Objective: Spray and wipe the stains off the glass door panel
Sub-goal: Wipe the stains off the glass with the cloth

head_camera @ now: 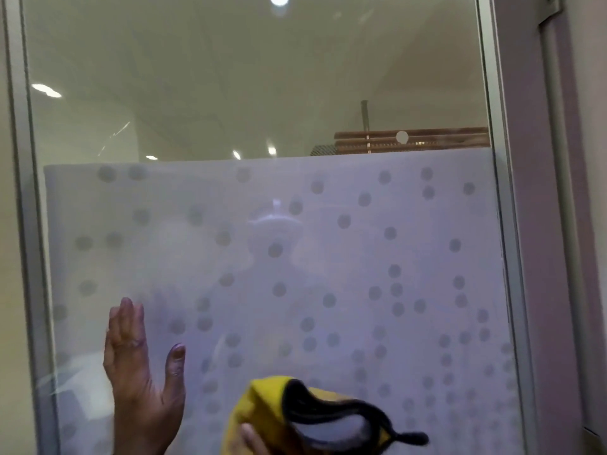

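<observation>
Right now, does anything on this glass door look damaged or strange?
Nothing looks broken. The glass panel shows a thin pale streak at upper left; whether it is a scratch, smear or reflection I cannot tell. The frosted film sits straight.

Soft overall blur, ceiling lights (46, 90) glaring off glass (230, 77), curved edges

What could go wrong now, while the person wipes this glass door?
1. The left hand lies flat, apparently on the frosted film, so it may leave fresh prints.
2. The yellow cloth is bunched in the right hand, so it may wipe unevenly.
3. The clear glass above looks harder to reach.
</observation>
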A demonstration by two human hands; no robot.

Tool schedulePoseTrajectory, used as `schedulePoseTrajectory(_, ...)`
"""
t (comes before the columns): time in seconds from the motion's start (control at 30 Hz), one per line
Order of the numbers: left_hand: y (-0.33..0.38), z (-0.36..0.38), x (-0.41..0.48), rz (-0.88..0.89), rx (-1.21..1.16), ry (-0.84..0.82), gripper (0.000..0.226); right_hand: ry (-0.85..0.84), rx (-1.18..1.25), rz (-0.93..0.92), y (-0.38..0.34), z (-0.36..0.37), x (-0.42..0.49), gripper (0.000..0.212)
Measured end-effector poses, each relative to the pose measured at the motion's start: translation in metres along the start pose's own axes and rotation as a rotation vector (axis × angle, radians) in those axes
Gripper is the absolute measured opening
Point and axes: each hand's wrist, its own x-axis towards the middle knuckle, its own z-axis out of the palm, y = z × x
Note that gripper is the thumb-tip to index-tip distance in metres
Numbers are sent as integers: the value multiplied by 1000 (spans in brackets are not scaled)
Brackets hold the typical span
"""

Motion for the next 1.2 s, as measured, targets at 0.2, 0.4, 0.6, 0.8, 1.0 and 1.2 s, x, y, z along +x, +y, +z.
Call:
schedulePoseTrajectory(0.2, -6, 6, -1, 93, 217, -36, 73, 45, 50, 318, 84, -2, -31, 114)
schedulePoseTrajectory(0.4, -6, 10, -1, 89, 301, -23, 72, 56, 202, 778, 161, 12, 8, 77)
schedulePoseTrajectory(0.6, -7, 11, 0, 102, 326, -15, 71, 354, 404, 938, 194, 10, 126, 61)
schedulePoseTrajectory(0.8, -6, 8, -1, 101, 325, -40, 73, 227, 352, 652, 142, -6, 255, 64)
schedulePoseTrajectory(1.0, -5, 1, -2, 64, 184, -56, 74, 69, 358, 136, 28, -16, 269, 85)
schedulePoseTrajectory(1.2, -2, -15, -2, -60, -358, 80, 72, 89, 506, -233, -61, -14, 190, 88)
